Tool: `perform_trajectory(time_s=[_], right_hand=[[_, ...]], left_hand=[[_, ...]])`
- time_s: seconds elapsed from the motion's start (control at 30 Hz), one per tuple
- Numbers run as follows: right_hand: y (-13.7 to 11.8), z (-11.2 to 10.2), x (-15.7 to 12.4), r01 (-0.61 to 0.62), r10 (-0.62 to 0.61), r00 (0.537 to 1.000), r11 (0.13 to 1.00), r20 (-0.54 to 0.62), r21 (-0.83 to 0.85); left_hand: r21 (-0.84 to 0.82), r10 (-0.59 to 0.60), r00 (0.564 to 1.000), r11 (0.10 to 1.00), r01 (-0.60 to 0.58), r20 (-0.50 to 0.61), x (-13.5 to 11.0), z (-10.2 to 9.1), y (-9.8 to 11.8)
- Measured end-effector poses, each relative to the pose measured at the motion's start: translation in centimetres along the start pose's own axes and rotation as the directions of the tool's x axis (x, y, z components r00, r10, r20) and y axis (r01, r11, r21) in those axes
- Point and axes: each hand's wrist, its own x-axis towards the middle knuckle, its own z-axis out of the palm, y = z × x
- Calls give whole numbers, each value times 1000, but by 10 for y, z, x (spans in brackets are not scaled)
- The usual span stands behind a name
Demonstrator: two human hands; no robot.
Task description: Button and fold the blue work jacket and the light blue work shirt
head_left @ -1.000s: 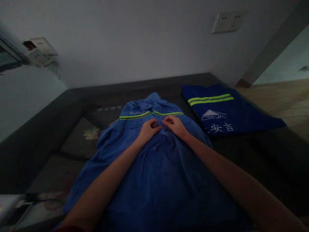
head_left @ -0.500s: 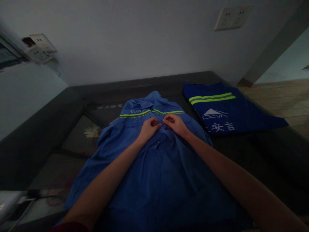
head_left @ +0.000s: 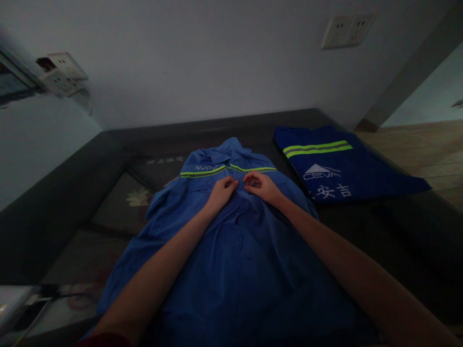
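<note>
My left grip [head_left: 221,193] and right grip [head_left: 264,187] nearly meet over the button placket [head_left: 238,270] of a blue work shirt [head_left: 260,241], fingers [head_left: 226,182] bent inward. Their tips are at the cloth, but it is too dark and small there for me to tell whether either grip is clasping it. The shirt lies front up on the dark counter [head_left: 343,226], beneath both grips. Its long axis runs straight away from me: the collar [head_left: 220,156] points off beyond my grips towards the wall [head_left: 202,62], and the lower body spreads on my side of them. The placket follows that same line between my forearms, with a button [head_left: 238,245] a little nearer me than the grips. Just beyond the grips a yellow-green stripe [head_left: 208,171] crosses the chest, athwart that axis, with white lettering [head_left: 205,167] just past it. A sleeve [head_left: 125,270] slants back towards me, outside my left forearm. To the right of my right grip, past the shirt's edge, lies a darker blue garment [head_left: 325,164], its tapered end pointing away to the right
</note>
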Motion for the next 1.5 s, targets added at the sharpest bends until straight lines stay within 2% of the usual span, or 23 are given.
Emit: perform_trajectory(time_s=[0.33, 0.53, 0.7, 1.0, 1.17, 1.33, 1.4, 1.5], right_hand=[[5, 3, 0, 0, -2, 999, 999, -34, -38], [1, 9, -4, -3, -15, 996, 981, -87, -193], [-4, 13, -7, 99, -110, 994, 928, -10, -358], [-3, 11, -6, 49, -62, 998, 938, -26, -344], [-2, 10, -5, 58, -62, 998, 935, 0, -351], [1, 9, -5, 48, -51, 999, 944, 0, -326], [2, 9, -5, 45, -55, 998, 951, -24, -306], [-4, 8, -6, 58, -96, 989, 950, -113, -307]], left_hand=[[95, 130, 990, 988, -125, -48, -3, 0, 2], [154, 114, 992, 982, -104, -51, -3, 0, 2], [267, 112, 991, 960, -88, -76, -5, 3, 4], [235, 131, 990, 965, -115, -51, 0, 1, -7], [171, 170, 980, 973, -152, -98, 2, 1, -17], [158, 186, 974, 974, -165, -132, 1, 0, -17], [120, 199, 962, 976, -179, -185, 1, -2, -17], [135, 263, 917, 963, -232, -299, 0, -4, -11]])
